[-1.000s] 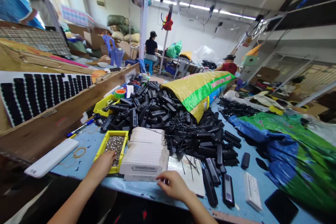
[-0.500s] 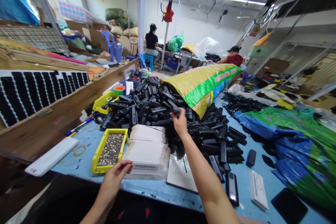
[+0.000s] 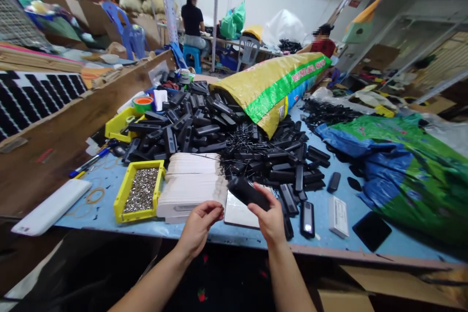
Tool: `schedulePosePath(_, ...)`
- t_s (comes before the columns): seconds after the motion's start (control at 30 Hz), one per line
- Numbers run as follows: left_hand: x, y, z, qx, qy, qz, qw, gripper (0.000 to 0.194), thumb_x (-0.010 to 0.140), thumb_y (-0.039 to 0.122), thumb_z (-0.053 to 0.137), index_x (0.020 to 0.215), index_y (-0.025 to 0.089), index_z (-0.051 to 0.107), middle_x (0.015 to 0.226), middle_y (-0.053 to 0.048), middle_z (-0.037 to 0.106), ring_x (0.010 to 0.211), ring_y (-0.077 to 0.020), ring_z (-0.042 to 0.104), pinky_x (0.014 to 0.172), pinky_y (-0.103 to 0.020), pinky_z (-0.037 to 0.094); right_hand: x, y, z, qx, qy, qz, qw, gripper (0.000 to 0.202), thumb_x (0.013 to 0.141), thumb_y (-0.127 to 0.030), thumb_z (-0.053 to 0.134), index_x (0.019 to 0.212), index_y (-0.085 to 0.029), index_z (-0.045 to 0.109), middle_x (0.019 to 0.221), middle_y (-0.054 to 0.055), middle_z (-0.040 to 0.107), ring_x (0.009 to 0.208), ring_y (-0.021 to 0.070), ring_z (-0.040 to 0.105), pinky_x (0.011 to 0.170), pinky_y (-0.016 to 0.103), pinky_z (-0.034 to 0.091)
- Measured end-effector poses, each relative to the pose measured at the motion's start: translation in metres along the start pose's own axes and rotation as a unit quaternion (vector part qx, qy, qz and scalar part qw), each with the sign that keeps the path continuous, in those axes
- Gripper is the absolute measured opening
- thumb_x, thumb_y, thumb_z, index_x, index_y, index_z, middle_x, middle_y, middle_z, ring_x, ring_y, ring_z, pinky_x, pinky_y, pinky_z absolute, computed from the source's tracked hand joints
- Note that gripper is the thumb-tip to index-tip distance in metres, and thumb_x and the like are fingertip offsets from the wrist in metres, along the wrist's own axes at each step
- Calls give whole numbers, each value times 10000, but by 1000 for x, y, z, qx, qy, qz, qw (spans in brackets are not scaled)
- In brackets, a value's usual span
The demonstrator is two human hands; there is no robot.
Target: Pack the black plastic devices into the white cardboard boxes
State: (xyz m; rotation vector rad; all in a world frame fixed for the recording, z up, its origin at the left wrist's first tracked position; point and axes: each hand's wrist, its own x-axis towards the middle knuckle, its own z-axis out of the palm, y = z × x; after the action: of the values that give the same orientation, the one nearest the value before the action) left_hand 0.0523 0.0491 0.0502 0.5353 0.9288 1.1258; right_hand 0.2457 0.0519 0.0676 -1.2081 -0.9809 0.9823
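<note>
My right hand [image 3: 273,219] grips an oblong black plastic case [image 3: 245,192] above the front of the table, its long side tilted. To its left, my left hand [image 3: 199,229] has thumb and fingers pinched together; whatever may be between them is too small to make out. Beneath the black case lies a white board [image 3: 237,212], partly covered. A stack of white cards [image 3: 192,183] stands just beyond my left hand. Left of the stack is a yellow bin [image 3: 119,208] of small shiny metal pieces. Behind the hands spreads a heap of similar black cases [image 3: 206,130].
Thin black sticks [image 3: 243,148] lie on the heap, under a yellow-green woven sack [image 3: 263,90]. A white box [image 3: 339,217] and a blue-green sack [image 3: 420,180] are on the right. At left are a white slab [image 3: 51,207] and a wooden board [image 3: 58,151]. Two people sit farther back.
My right hand has come back from the heap toward me, now with a black case in it. My left hand has moved right, toward the case. The view has tipped downward.
</note>
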Motion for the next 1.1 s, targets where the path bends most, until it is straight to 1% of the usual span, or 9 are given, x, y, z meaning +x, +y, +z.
schedulePosePath(0.07, -2, -3, 4, -3, -1, 2, 1000, 301, 583, 286, 811, 793, 127, 665, 703, -11, 637, 650, -88, 584, 673, -201, 491, 8, -9, -2, 19, -11, -11, 1000, 553, 517, -222, 828, 1035, -216, 632, 956, 40, 641, 884, 192, 592, 814, 335, 473)
schedulePosePath(0.1, -3, -3, 5, -4, 2, 5, 1000, 301, 584, 283, 810, 795, 130, 659, 704, -8, 633, 653, -88, 584, 676, -202, 491, 10, -14, -1, 43, -13, -15, 999, 499, 536, -232, 819, 998, -208, 631, 923, 36, 635, 834, 177, 593, 780, 325, 480)
schedulePosePath(0.17, -4, -3, 7, -4, 1, 7, 1000, 304, 584, 269, 809, 797, 135, 639, 735, -7, 630, 667, -87, 584, 684, -204, 494, 8, -21, 3, 120, 1, -40, 992, 288, 626, -297, 764, 844, -190, 610, 847, 23, 610, 767, 158, 586, 744, 327, 486)
schedulePosePath(0.27, -7, -3, 13, -9, -15, 8, 1000, 318, 592, 239, 804, 815, 150, 595, 769, 7, 613, 682, -79, 576, 673, -191, 490, -1, -28, 19, 216, 56, -95, 970, 182, 775, -333, 625, 738, -195, 511, 715, -20, 539, 724, 140, 579, 753, 363, 497)
schedulePosePath(0.37, -10, -7, 21, -20, -30, 7, 999, 338, 607, 217, 794, 836, 157, 552, 759, 16, 594, 685, -74, 568, 667, -180, 481, -6, -28, 34, 264, 141, -121, 947, 170, 829, -309, 542, 729, -204, 454, 583, -61, 445, 562, 97, 511, 620, 295, 500)
schedulePosePath(0.47, -12, -13, 26, -8, -37, 9, 999, 352, 609, 200, 791, 846, 151, 535, 770, 6, 590, 703, -81, 570, 679, -190, 481, -4, -25, 38, 275, 187, -112, 937, 159, 822, -293, 535, 728, -203, 443, 555, -67, 425, 518, 85, 477, 539, 240, 466)
schedulePosePath(0.73, -10, -23, 25, 39, -46, 38, 997, 321, 630, 210, 779, 802, 160, 512, 743, 20, 582, 702, -83, 563, 685, -193, 466, 2, -16, 30, 295, 240, -46, 924, 206, 779, -316, 595, 740, -195, 433, 558, -75, 439, 522, 82, 490, 538, 245, 475)
schedulePosePath(0.97, -6, -31, 28, 47, -24, 69, 996, 314, 641, 236, 768, 776, 160, 494, 729, 26, 567, 697, -77, 546, 680, -179, 445, 1, -15, 29, 288, 253, -38, 923, 219, 769, -321, 621, 754, -197, 441, 565, -76, 465, 519, 87, 498, 542, 255, 482)
schedulePosePath(1.1, -5, -43, 24, 91, -9, 105, 990, 292, 661, 268, 751, 760, 154, 501, 735, 17, 568, 706, -88, 552, 688, -193, 458, -1, -7, 32, 300, 253, -21, 919, 229, 768, -334, 630, 755, -191, 452, 591, -72, 477, 541, 86, 520, 580, 258, 485)
